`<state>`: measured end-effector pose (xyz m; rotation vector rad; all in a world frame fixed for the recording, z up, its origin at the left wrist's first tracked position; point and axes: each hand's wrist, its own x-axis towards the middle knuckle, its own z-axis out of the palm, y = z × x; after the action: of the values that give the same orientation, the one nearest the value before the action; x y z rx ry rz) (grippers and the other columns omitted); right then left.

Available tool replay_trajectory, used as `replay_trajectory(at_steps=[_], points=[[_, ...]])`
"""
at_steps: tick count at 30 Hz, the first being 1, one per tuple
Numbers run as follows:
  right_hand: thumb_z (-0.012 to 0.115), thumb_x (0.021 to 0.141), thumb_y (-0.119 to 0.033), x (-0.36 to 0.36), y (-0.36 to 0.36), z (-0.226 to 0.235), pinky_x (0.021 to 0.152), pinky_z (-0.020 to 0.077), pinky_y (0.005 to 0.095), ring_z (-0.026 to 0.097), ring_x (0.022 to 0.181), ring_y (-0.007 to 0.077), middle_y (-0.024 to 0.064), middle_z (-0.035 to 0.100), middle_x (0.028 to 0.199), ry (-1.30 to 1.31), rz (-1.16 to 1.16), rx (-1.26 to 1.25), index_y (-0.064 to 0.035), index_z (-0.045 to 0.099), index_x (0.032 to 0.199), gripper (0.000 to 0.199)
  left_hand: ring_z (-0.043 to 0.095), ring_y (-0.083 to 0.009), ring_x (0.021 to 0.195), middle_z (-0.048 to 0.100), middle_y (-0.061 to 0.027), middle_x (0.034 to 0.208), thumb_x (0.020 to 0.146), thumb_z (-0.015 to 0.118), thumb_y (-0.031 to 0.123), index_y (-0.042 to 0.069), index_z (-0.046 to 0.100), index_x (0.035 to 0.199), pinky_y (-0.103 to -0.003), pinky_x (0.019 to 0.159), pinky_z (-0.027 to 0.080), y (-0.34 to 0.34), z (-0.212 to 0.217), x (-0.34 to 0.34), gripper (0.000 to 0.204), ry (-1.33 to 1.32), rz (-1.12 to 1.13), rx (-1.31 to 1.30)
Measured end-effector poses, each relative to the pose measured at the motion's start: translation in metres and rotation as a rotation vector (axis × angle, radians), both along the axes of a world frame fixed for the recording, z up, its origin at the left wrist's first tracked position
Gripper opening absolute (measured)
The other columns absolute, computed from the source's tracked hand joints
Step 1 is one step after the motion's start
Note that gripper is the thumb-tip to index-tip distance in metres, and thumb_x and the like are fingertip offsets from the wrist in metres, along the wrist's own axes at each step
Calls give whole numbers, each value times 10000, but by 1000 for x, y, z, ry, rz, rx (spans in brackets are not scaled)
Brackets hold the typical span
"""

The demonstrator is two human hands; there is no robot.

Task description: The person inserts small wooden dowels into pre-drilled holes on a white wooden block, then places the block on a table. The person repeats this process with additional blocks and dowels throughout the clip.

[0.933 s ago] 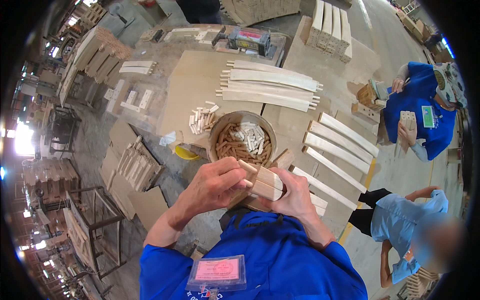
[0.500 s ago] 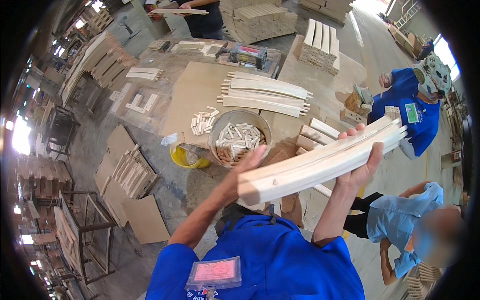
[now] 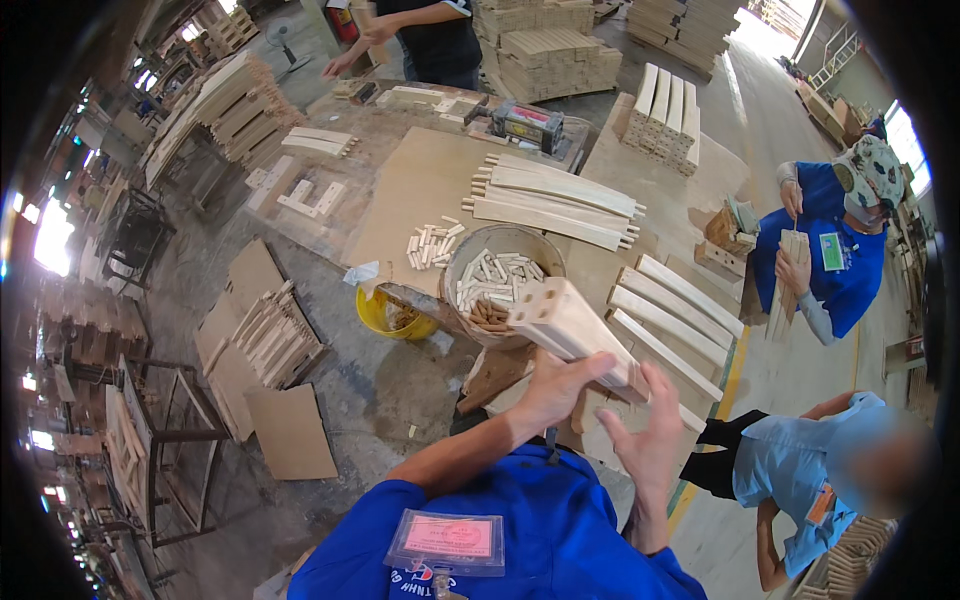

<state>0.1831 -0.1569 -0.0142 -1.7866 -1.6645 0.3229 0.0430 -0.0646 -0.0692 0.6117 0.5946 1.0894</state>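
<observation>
A bundle of pale wooden slats point(image 3: 592, 338) is in my left hand point(image 3: 562, 388), thumb across its near part. Drilled holes show in the bundle's far end, which overlaps the right rim of a bucket point(image 3: 553, 246). My right hand point(image 3: 648, 428) has fingers and thumb apart beside the near end; whether it touches the wood is hard to tell. White and brown dowels point(image 3: 490, 312) fill the bucket, and a small heap of loose dowels point(image 3: 432, 246) lies left of it. Behind it rest curved slats with dowels in their ends point(image 3: 555, 200).
More curved slats point(image 3: 672, 305) lie on the table to the right. A stack of drilled slats point(image 3: 662, 115) and a boxy machine point(image 3: 528, 125) stand farther back. A yellow bucket point(image 3: 385, 312) hangs low at left. Co-workers point(image 3: 825, 240) stand at right and across the table.
The bundle has swung round, so its drilled end now points away from me. My left hand has closed round it, while my right hand has loosened and its fingers have spread.
</observation>
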Motion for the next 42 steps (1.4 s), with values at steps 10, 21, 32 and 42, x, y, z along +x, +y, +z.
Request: replay_trajectory(at_steps=[10, 21, 32, 42], points=[[821, 636, -80, -3, 52, -25, 787, 580, 453, 681, 930, 378, 254, 562, 1335, -68, 102, -78, -3, 304, 1551, 1053, 516, -168, 1297, 534, -65, 1404, 1054, 595, 436, 62, 400, 1514, -351, 1074, 455, 0, 1, 5, 624, -99, -331, -167], [908, 580, -201, 114, 60, -22, 868, 587, 415, 707, 1010, 292, 149, 647, 1167, 935, 162, -207, 3, 454, 1448, 1001, 726, -301, 972, 742, -118, 1036, 886, 703, 163, 72, 735, 1110, -401, 916, 569, 164, -16, -58, 243, 1190, -335, 829], [941, 643, -383, 103, 79, -33, 819, 540, 370, 651, 932, 225, 115, 658, 1060, 1035, 261, 48, 3, 568, 1261, 818, 695, -438, 919, 702, -275, 933, 774, 652, 77, 8, 726, 878, -512, 813, 557, 229, -119, -82, 145, 1640, -751, 770], [955, 585, -219, 34, 93, -36, 813, 541, 294, 687, 885, 137, 55, 730, 998, 738, 491, -124, -2, 653, 1221, 736, 632, -378, 798, 638, -171, 845, 856, 592, 53, 26, 615, 974, -463, 730, 513, 164, -9, -124, 123, 1309, -44, 1032]])
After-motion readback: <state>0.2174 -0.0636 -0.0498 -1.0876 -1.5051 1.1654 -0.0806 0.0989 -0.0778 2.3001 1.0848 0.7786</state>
